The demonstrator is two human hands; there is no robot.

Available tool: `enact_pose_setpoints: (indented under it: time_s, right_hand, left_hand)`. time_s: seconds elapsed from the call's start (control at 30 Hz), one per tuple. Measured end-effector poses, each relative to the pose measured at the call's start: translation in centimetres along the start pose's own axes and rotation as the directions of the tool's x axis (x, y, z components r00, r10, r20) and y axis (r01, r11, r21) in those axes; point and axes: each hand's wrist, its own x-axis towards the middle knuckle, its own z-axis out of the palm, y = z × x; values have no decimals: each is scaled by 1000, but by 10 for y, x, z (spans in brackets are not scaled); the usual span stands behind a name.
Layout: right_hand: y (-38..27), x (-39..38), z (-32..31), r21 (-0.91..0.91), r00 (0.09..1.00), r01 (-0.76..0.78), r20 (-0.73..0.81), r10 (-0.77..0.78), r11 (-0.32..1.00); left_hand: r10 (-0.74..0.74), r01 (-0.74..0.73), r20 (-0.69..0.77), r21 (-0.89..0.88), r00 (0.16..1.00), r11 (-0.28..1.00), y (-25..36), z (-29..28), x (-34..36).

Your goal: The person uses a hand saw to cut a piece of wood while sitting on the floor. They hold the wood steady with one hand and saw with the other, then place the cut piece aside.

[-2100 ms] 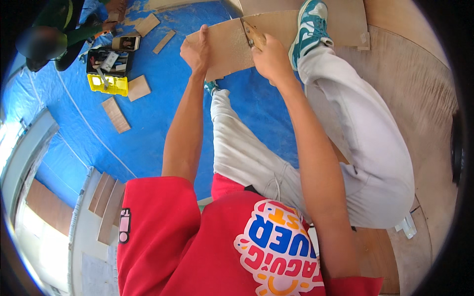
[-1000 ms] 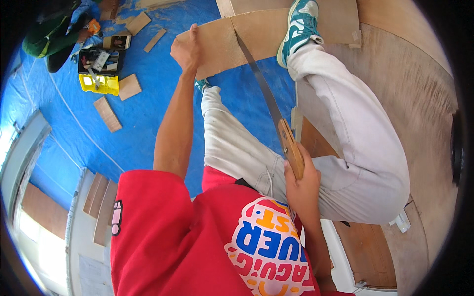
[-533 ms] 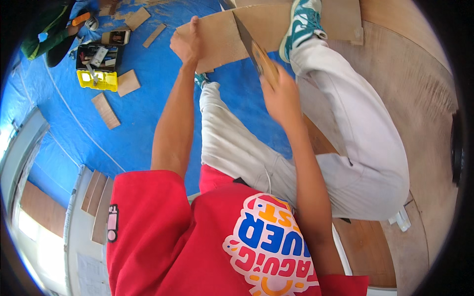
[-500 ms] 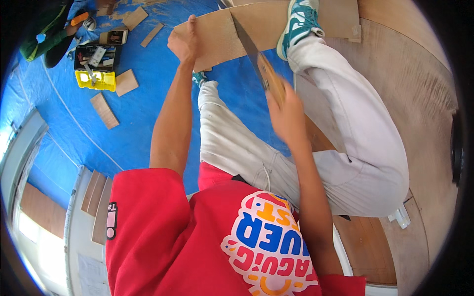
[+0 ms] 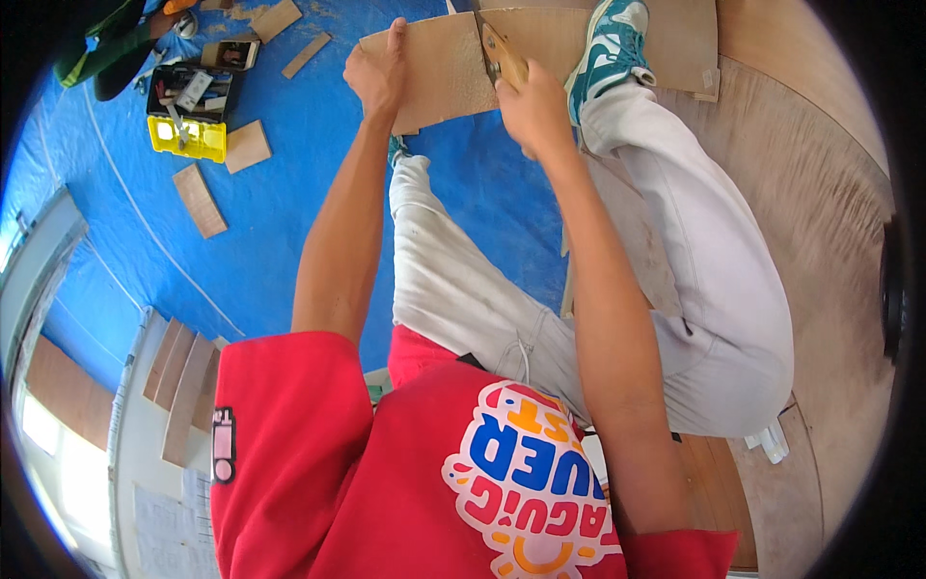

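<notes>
- Toolbox (image 5: 154, 95), black and open: hand tools and a pale flat item are contained, mostly too small to identify; a grey tool is laid over its yellow section (image 5: 212, 145).
- Small box (image 5: 209, 54): contents cannot be told.
- Left hand (image 5: 374, 75): fingers are closed on the board's end, thumb raised.
- Board (image 5: 434, 82): held between left hand and teal shoe (image 5: 612, 53).
- Saw (image 5: 508, 64): pushed forward since half a second ago; handle now beside the cut, stroke judged nearly complete.
- Right hand (image 5: 538, 108): fingers are wrapped round the handle.
</notes>
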Motion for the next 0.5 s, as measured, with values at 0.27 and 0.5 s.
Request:
enact_pose_setpoints:
  time_s: [0.27,0.5]
  right_hand:
    - [0,-258,-113,-17,980,-199,26,200,980]
    - [-15,-172,-81,95,989,-140,50,136,986]
  left_hand:
    - [16,-15,-21,66,1000,998,3,2,2]
    - [7,-7,-4,33,1000,999,3,4,0]
